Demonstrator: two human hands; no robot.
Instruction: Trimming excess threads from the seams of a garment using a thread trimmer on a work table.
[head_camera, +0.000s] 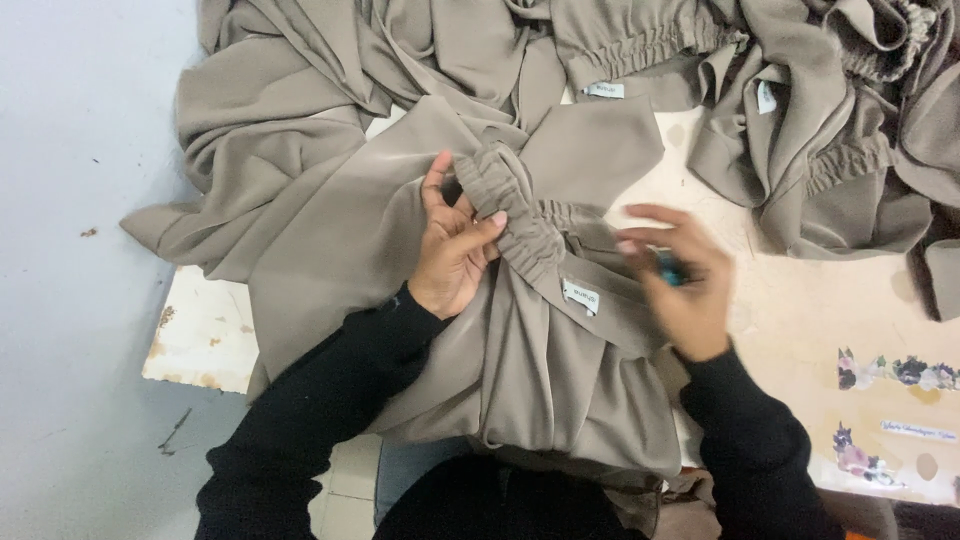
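Nearest the camera, the taupe garment lies draped over the table edge, its gathered elastic waistband running up between both hands. The left hand pinches the waistband, thumb on top and fingers curled beneath the ruffle. The blurred right hand, just beside the waistband's lower end, closes on a small blue tool; farther off lie more taupe garments.

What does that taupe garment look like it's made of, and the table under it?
The taupe garment looks like thin woven cloth with a matte, smooth finish: it drapes in soft folds, and the elastic waistband pinched by the left hand is tightly gathered. The table seems painted wood or board: its cream surface is chipped, brown at the edges.
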